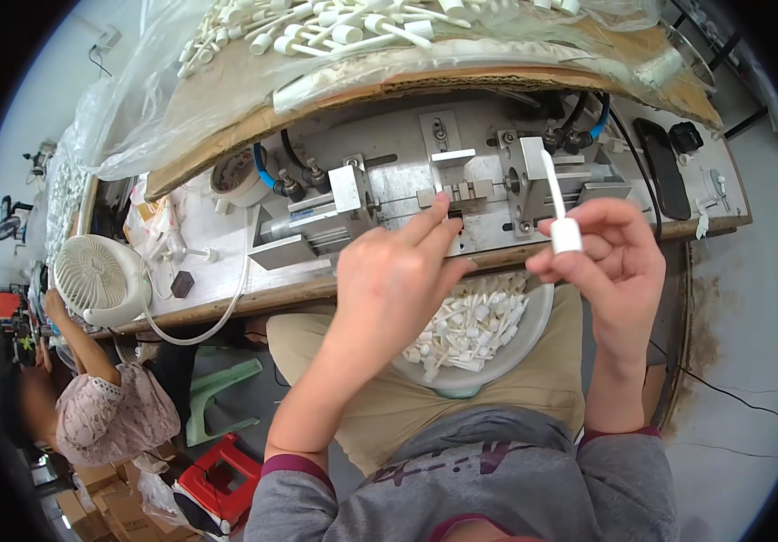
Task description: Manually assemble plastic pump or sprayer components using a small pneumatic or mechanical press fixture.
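My right hand (613, 262) pinches a white cap with a long thin stem (567, 237) between thumb and fingers; the stem points up. My left hand (398, 271) reaches over the metal jig on the bench, its index and middle fingers stretched forward and its thumb apart. The index fingertip touches the small slotted metal block (470, 191) at the jig's middle. A narrow white piece stands just beyond that fingertip, partly hidden. Metal cylinder clamps (317, 217) flank the block, one on each side. Below my hands, a round white basket (534, 327) on my lap holds many white stemmed caps (470, 330).
Above the jig, a cardboard-edged shelf (461, 77) carries a heap of white stemmed caps (344, 32) and plastic film. A white fan (100, 275) stands at left, a black phone (662, 169) at right. Another person (109, 406) sits at left near green (217, 397) and red (222, 479) stools.
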Tool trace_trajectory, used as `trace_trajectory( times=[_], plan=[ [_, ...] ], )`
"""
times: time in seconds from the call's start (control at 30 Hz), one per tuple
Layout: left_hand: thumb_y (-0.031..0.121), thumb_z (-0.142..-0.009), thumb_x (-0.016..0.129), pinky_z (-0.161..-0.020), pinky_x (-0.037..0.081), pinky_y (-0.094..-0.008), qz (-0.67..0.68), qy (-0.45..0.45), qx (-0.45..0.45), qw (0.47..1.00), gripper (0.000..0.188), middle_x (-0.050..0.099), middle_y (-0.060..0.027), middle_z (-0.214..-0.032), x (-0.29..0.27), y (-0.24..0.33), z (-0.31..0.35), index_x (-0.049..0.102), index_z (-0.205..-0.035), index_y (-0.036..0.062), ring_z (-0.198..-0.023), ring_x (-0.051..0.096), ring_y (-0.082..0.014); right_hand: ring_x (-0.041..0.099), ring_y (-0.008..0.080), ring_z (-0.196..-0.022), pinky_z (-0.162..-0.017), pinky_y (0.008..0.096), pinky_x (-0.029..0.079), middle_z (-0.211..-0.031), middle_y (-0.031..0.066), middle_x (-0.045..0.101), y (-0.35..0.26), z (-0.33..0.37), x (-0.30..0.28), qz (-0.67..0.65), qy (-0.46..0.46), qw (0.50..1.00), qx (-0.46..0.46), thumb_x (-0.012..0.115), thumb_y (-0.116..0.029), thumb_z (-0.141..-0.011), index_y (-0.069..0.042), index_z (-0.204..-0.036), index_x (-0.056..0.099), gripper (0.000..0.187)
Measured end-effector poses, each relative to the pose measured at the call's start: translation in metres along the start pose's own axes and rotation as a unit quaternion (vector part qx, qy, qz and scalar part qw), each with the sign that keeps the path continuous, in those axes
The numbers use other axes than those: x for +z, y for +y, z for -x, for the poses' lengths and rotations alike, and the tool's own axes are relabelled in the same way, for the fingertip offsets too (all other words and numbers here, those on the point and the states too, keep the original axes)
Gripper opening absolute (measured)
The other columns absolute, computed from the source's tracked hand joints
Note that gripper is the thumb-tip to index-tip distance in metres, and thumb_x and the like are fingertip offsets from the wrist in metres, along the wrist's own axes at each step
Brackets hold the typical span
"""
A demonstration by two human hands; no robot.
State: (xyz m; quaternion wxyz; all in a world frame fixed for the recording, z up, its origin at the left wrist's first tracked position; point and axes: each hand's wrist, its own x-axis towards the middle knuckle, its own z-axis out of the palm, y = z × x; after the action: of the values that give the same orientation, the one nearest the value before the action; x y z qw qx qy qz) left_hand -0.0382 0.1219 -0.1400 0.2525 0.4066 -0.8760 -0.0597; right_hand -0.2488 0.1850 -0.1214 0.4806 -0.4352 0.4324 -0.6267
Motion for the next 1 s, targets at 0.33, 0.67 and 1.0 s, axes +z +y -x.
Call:
trace_trajectory(
  times=[0.33,0.67,1.0],
  plan=[
    [0.007,-0.085,0.069,-0.083,0.049,-0.0356,-0.145,0.188,0.101,0.966,0.022,0.066,-0.0115,-0.101,-0.067,-0.063,-0.125,0.073,-0.107,0.0061,-0.093,0.062,-0.0266,0.070,0.0225,-0.080,-0.071,0.0316,0.056,-0.122,0.0143,0.069,0.035,-0.017,0.022,0.517,-0.123,0.781,-0.328,0.076,-0.009,-0.075,-0.003,-0.096,0.065,0.025],
    [0.009,-0.086,0.066,-0.090,0.049,-0.0420,-0.124,0.036,0.055,0.990,0.008,0.063,-0.0125,-0.102,-0.073,-0.060,-0.147,0.068,-0.093,0.0049,-0.104,0.061,-0.0315,0.062,0.0246,-0.054,-0.055,0.0319,0.052,-0.126,0.0141,0.068,0.048,-0.029,0.046,0.639,-0.176,0.691,-0.288,0.077,-0.011,-0.075,-0.004,-0.095,0.059,0.028],
    [0.013,-0.092,0.062,-0.085,0.052,-0.0409,-0.203,0.031,0.193,0.960,0.014,0.068,-0.0152,-0.101,-0.069,-0.082,-0.167,0.064,-0.097,0.0003,-0.097,0.064,-0.0325,0.069,0.0268,-0.061,-0.055,0.0342,0.055,-0.116,0.0192,0.070,0.045,-0.031,0.040,0.558,-0.180,0.755,-0.293,0.071,-0.008,-0.077,-0.002,-0.089,0.057,0.019]
  ],
)
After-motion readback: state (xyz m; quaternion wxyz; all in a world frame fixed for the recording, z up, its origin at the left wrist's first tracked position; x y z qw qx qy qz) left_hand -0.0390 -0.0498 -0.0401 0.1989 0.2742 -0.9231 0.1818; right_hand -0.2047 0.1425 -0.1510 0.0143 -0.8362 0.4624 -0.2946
